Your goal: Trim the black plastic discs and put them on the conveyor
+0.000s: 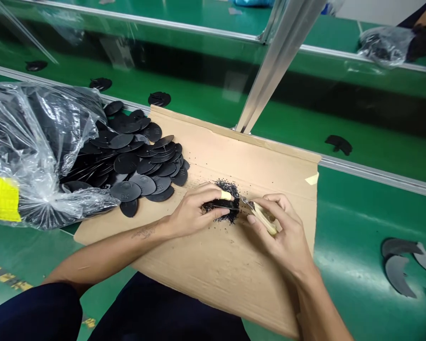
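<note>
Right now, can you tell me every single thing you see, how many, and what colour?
cardboard: one, brown, middle
discs: too many to count, black, heaped at the cardboard's left
big bag: one, clear, left
label: one, yellow, on the big bag
bits: countless, black, on the cardboard
held piece: one, black, by the bits
pliers: one, cream-handled, right of the bits
loose pieces: four, black, along the back
curved pieces: at least three, greyish, right edge
small bag: one, clear, upper right
post: one, silver, top
blue thing: one, blue, top edge, cut off
left hand: one, yellow fingertip wrap, on the held piece
right hand: one, bare, on the pliers
</note>
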### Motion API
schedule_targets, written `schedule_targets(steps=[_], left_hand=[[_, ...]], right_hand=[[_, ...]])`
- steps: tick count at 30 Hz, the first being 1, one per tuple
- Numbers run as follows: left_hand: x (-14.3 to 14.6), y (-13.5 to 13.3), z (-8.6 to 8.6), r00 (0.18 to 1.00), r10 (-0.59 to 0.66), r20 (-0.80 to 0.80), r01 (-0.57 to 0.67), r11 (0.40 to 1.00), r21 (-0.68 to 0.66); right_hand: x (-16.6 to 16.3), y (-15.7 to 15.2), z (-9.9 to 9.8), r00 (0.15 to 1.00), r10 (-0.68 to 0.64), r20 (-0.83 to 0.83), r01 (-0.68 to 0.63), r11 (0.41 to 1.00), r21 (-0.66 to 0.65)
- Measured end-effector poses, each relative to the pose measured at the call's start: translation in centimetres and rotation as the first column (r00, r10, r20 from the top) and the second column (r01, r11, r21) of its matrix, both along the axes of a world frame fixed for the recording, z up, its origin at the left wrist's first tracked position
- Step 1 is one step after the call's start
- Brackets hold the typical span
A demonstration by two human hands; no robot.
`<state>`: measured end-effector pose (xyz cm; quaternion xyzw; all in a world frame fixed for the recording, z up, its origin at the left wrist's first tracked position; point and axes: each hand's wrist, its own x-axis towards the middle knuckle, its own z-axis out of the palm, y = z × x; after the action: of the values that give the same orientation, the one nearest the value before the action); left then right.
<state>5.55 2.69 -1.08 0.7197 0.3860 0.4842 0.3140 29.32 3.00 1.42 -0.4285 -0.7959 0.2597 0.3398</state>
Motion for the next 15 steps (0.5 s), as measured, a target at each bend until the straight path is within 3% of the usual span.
schedule_targets(steps=[7, 15], left_hand=[[0.12, -0.04, -0.15, 0.997, -0.054, 0.062, 0.056, 0.998, -0.031], [-0.05, -0.04, -0.11, 0.994, -0.083, 0.078, 0.086, 0.996, -0.035]], right_hand=[[0.08, 0.33, -0.44, 0.993, 0.113, 0.026, -0.116, 0.981, 0.153], [0.39, 0.09, -0.64, 0.988, 0.108, 0.106, -0.13, 0.964, 0.23]])
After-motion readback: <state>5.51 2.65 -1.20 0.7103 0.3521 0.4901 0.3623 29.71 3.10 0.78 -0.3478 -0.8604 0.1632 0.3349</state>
